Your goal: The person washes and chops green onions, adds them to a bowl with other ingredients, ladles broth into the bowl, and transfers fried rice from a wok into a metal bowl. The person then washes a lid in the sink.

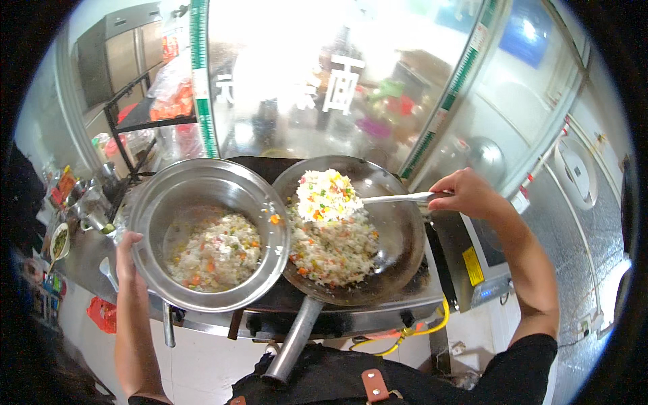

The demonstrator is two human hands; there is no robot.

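My left hand [128, 253] grips the left rim of a wide stainless-steel basin [205, 299], which is tilted over the stove beside the wok. Inside it is a mound of fried rice [223, 248] with diced carrot and green bits. My right hand [463, 193] holds the handle of a metal wok utensil [397, 198]; its head is hidden under a heaped scoop of rice [328, 196] with corn, carrot and peas. That scoop is raised over a steel wok [400, 243], where more fried rice [331, 253] lies. The wok's tubular handle [293, 341] points toward my body.
Glass panels [283, 116] stand behind the stove [349, 321]. A yellow hose [444, 314] runs below its front right. At right is an appliance with a yellow label [472, 266]. A white spoon [108, 273] and a bowl [59, 242] lie at left, near a black rack [144, 119].
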